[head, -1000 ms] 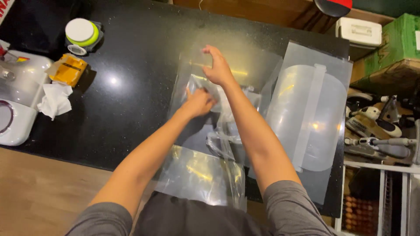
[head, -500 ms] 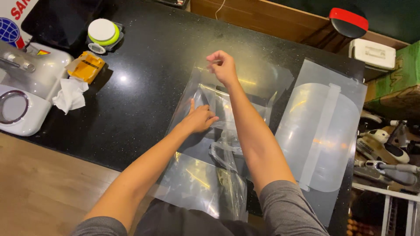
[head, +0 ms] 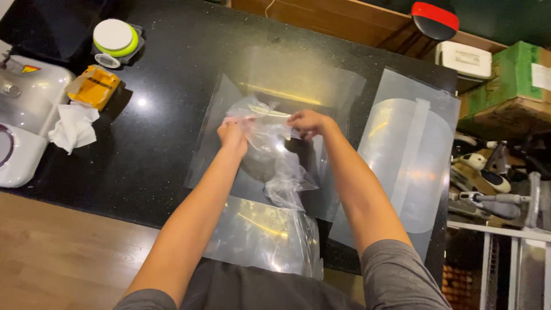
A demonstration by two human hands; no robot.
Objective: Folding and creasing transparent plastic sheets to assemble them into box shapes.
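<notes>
Both hands hold a crumpled clear plastic bag (head: 270, 149) above the black countertop (head: 172, 115). My left hand (head: 232, 135) pinches its left upper edge and my right hand (head: 307, 122) grips its right upper edge. The bag hangs loosely between them. Under it lies a flat clear plastic sheet (head: 298, 80). Another clear sheet (head: 264, 235) hangs over the counter's near edge by my body.
A stack of clear sheets with a rounded shape (head: 410, 155) lies at the right. At the left are a yellow packet (head: 94, 86), crumpled white tissue (head: 73, 127), a round white and green tape roll (head: 115, 37) and a white appliance (head: 17, 120). Boxes and tools stand at the right.
My right hand has pulled back from the far part of the sheet toward my left hand. Both hands now hold the crumpled bag lifted between them.
</notes>
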